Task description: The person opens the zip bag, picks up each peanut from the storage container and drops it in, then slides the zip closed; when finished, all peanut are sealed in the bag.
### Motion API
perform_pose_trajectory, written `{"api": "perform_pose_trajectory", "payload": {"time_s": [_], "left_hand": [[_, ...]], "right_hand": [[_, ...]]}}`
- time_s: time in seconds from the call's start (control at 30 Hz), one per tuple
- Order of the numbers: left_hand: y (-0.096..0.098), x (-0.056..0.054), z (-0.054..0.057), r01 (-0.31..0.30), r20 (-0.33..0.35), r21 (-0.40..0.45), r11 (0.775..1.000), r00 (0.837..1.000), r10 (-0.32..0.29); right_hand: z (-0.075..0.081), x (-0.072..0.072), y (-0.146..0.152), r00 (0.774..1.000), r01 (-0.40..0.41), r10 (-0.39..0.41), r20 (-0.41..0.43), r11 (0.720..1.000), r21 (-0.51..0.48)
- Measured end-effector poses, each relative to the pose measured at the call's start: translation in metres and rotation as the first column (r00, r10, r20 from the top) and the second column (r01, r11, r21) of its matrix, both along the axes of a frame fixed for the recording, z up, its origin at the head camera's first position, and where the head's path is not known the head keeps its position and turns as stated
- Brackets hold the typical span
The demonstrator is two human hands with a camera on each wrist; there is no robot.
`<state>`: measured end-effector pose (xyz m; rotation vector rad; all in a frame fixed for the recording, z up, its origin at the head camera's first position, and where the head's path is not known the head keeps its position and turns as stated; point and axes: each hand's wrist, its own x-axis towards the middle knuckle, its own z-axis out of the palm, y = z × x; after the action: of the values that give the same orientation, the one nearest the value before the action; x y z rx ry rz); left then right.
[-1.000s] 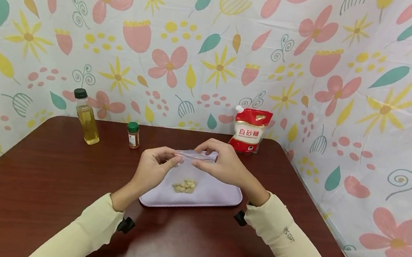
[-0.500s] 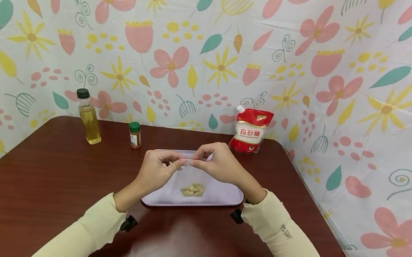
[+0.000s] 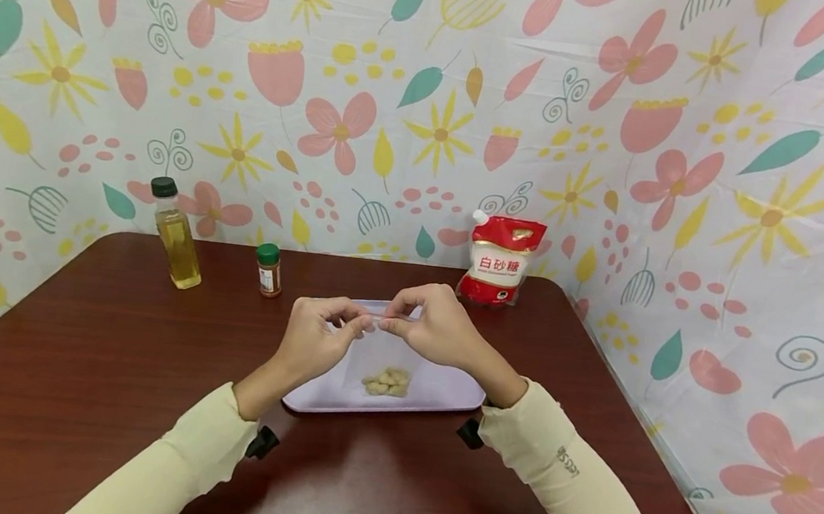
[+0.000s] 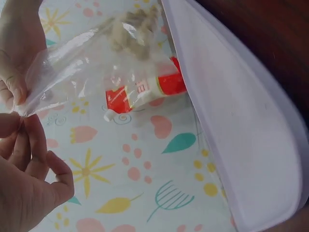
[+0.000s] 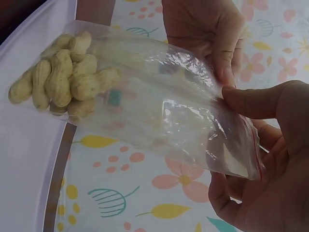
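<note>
A clear zip bag (image 5: 154, 111) with a red line along its mouth hangs between both hands. Several unshelled peanuts (image 5: 60, 79) lie in its bottom, and in the head view the peanuts (image 3: 387, 382) appear over the lilac tray (image 3: 314, 399). My left hand (image 3: 316, 341) pinches the bag's top edge between thumb and fingers. Right beside it, my right hand (image 3: 438, 324) pinches the same edge, fingertips nearly meeting. The left wrist view shows the left hand (image 4: 29, 179) low and the right hand (image 4: 19, 43) above, both at the bag's mouth.
At the back left stand an oil bottle (image 3: 178, 245) with a dark cap and a small green-lidded spice jar (image 3: 270, 271). A red and white sugar pouch (image 3: 498, 262) stands at the back right. A floral cloth (image 3: 428, 108) hangs behind the brown table (image 3: 109, 342).
The bag's mouth, spread and gaping a second ago, is now drawn flat, with the fingertips of both hands closer together. The peanuts have shifted slightly right. Little differs over the last half second.
</note>
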<state>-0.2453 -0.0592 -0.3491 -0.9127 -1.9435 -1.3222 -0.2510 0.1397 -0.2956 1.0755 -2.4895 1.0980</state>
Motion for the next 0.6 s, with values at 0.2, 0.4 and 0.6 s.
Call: {"api": "perform_pose_trajectory", "payload": {"time_s": [0.2, 0.4, 0.6], "left_hand": [[0.0024, -0.0015, 0.0024, -0.041, -0.051, -0.101, 0.994, 0.998, 0.036], [0.0059, 0.0007, 0.0065, -0.091, -0.062, -0.081, 0.992, 0.994, 0.087], [0.0067, 0.0008, 0.006, -0.072, -0.042, -0.037, 0.997, 0.997, 0.071]], "right_hand": [[0.0011, 0.0007, -0.0005, 1.0, 0.013, -0.013, 0.0, 0.999, 0.05], [0.0039, 0.0009, 0.0002, 1.0, -0.022, 0.023, -0.015, 0.998, 0.065], [0.0033, -0.0001, -0.0001, 0.999, -0.041, 0.04, 0.014, 0.999, 0.02]]}}
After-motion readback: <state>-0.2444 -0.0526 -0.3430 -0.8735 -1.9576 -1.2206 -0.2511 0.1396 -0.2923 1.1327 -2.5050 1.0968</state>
